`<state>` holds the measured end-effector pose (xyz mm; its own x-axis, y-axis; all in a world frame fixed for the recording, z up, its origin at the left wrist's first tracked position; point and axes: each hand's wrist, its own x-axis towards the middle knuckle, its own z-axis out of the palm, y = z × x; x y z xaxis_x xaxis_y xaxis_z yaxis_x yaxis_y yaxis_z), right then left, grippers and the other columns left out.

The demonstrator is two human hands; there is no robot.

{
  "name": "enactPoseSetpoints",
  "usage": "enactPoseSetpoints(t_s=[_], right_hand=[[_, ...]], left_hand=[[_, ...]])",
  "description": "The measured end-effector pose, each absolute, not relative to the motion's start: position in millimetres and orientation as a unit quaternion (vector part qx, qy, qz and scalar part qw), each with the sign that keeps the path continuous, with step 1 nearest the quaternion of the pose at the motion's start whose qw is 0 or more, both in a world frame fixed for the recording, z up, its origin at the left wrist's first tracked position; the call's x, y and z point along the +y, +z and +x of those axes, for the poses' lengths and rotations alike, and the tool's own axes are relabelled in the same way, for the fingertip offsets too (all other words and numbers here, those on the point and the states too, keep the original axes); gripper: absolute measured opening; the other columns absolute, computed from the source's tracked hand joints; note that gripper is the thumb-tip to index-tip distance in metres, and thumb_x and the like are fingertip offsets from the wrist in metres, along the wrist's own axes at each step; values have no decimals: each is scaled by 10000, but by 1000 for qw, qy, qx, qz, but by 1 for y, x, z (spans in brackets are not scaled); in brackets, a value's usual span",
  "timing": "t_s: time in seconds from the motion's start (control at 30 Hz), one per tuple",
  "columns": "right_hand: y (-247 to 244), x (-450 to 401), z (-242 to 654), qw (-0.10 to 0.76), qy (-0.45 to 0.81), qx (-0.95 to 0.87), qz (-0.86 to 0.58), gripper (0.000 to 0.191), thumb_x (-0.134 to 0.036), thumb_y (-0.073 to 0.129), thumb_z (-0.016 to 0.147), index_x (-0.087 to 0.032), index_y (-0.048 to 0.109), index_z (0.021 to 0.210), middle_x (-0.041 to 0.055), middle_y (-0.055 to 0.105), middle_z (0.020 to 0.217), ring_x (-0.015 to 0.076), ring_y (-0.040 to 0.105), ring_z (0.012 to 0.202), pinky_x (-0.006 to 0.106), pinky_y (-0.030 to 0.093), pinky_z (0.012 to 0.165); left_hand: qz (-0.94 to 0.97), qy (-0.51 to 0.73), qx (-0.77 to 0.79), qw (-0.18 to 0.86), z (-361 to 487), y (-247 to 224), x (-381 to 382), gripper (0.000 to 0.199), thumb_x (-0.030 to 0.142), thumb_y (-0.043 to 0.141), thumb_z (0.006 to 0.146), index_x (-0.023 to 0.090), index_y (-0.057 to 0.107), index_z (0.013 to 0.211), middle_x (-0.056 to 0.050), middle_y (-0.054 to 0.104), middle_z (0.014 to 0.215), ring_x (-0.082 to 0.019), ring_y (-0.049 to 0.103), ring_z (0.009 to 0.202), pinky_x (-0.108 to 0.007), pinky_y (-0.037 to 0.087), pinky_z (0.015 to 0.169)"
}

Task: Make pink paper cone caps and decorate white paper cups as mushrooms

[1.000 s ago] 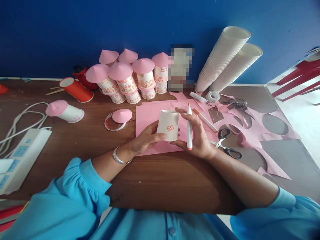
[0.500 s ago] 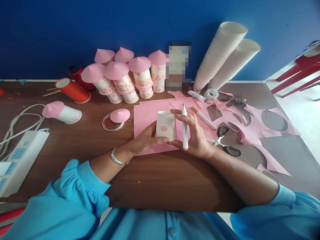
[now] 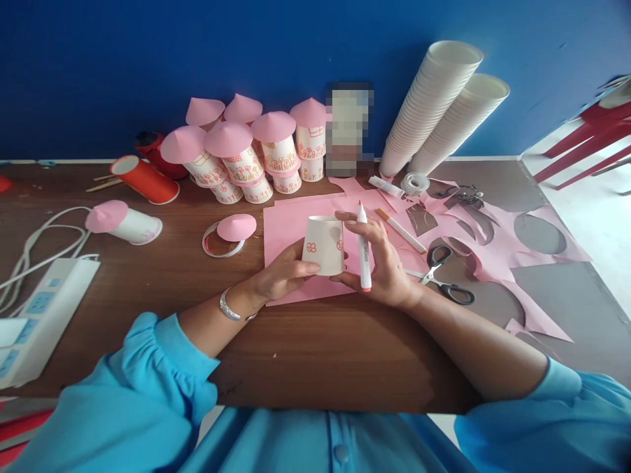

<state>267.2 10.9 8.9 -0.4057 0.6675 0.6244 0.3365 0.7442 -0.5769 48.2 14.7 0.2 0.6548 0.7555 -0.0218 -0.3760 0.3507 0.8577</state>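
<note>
My left hand [image 3: 284,274] is closed around the left side of a white paper cup [image 3: 323,256], its thumb across the lower front. The cup is held upside down over pink paper [image 3: 283,230], and two small red flowers show on its side. Between the fingers of my right hand [image 3: 389,266] stands a white marker [image 3: 364,253], its orange-red tip uncovered and pointing up. The right index fingertip is at the cup's top edge, and the thumb is close to its lower right side. I cannot tell whether that thumb touches the cup.
Decorated cup towers [image 3: 241,157] with pink cone roofs stand along the wall. Two tall stacks of paper cups [image 3: 428,105] lean at the back right. Scissors [image 3: 436,276] and pink paper scraps [image 3: 537,302] lie on the right. A power strip [image 3: 49,315] is at the left.
The cup has been turned in my hands: the flower that faced front is now farther left, and a second flower shows at the right. The marker stays in my right hand.
</note>
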Motion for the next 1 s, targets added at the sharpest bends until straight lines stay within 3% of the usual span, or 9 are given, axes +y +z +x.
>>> enactPoseSetpoints(t_s=[0.23, 0.5, 0.63, 0.8, 1.0], right_hand=[[7, 10, 268, 461, 214, -803, -311, 734, -476, 805, 866, -316, 411, 1464, 171, 562, 1520, 365, 545, 1419, 612, 468, 1129], [0, 7, 270, 491, 252, -749, -366, 644, -440, 772, 906, -286, 459, 1448, 151, 606, 1434, 329, 603, 1317, 555, 566, 1024], [1, 6, 270, 489, 250, -742, -383, 539, -410, 723, 947, -290, 487, 1417, 135, 623, 1401, 318, 606, 1314, 555, 564, 1034], [0, 7, 268, 494, 264, -751, -350, 638, -394, 788, 899, -294, 455, 1434, 159, 590, 1458, 331, 573, 1375, 565, 561, 1044], [1, 5, 268, 492, 241, -753, -363, 614, -357, 811, 886, -283, 482, 1399, 154, 630, 1369, 305, 642, 1265, 556, 569, 1033]], left_hand=[[408, 348, 208, 818, 44, 1, 15, 445, 306, 743, 788, 151, 728, 1205, -148, 771, 1185, -320, 722, 1112, -455, 545, 994], [361, 379, 210, 826, 45, 6, 16, 539, 330, 699, 754, 149, 670, 1261, -156, 770, 1146, -392, 679, 1210, -606, 471, 1104], [357, 378, 218, 826, 45, 7, 16, 524, 327, 710, 758, 156, 675, 1253, -152, 763, 1188, -382, 693, 1185, -598, 483, 1097], [362, 390, 224, 816, 45, 6, 17, 464, 295, 750, 786, 161, 693, 1227, -140, 758, 1218, -333, 730, 1103, -546, 512, 1079], [377, 403, 211, 807, 47, 4, 17, 452, 352, 804, 810, 168, 712, 1211, -131, 752, 1234, -295, 741, 1057, -507, 553, 1046]])
